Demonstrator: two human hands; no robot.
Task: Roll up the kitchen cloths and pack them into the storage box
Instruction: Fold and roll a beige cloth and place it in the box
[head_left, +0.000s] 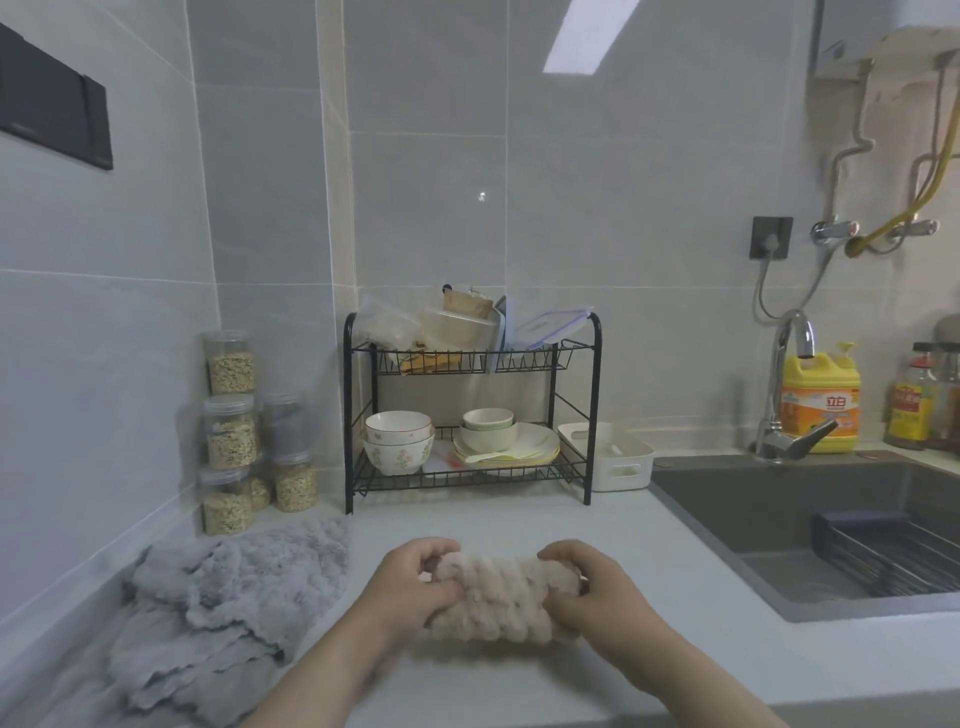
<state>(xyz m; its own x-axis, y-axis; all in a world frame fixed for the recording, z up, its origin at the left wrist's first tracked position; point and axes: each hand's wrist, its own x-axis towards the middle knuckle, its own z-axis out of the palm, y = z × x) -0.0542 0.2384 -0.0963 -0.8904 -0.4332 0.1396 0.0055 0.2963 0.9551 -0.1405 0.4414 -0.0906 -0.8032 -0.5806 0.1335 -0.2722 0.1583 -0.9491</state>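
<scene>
We grip a rolled beige cloth (498, 603) at both ends, just above the tabletop (493, 686). The fingers (439, 552) of our left hand (415, 582) curl over the roll's left end, clamped on it. Our right hand (597, 592) clamps the right end the same way, and the roll spans the gap between the two hands. Left of our left fingers, a heap of grey cloths (223, 613) lies crumpled on the tabletop, apart from the hand. Well beyond our right fingers, the white storage box (623, 457) stands beside the black dish rack (467, 405). The sink (805, 519) lies to the right of our right fingers.
</scene>
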